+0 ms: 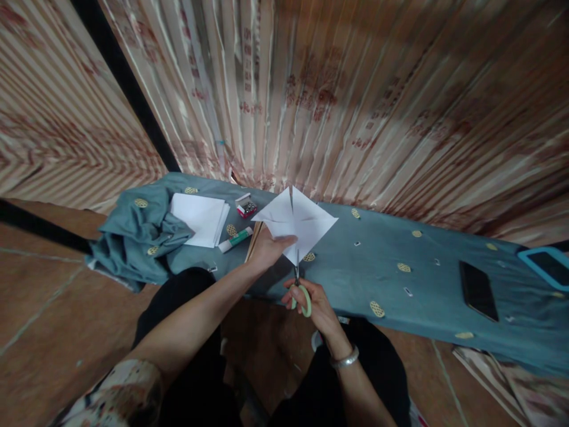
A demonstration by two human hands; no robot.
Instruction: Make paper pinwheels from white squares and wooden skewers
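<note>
My left hand (268,246) grips a square sheet of white paper (313,216) by its left side, thumb on top. The sheet is turned like a diamond, with a slit running in from its far corner and crease lines across it. In my right hand (315,299) is a pair of scissors (304,301) with pale green handles. Their blades point away from me and meet the paper's near corner. Thin brown sticks (253,242) lie partly under the paper, beside my left hand.
A stack of white paper (200,216), a glue stick (235,239) and a small open box of metal pins (246,206) lie left on the cloth-covered bench (427,284). A dark phone (479,290) and a blue-framed device (544,268) lie right. A pleated curtain (338,107) hangs behind.
</note>
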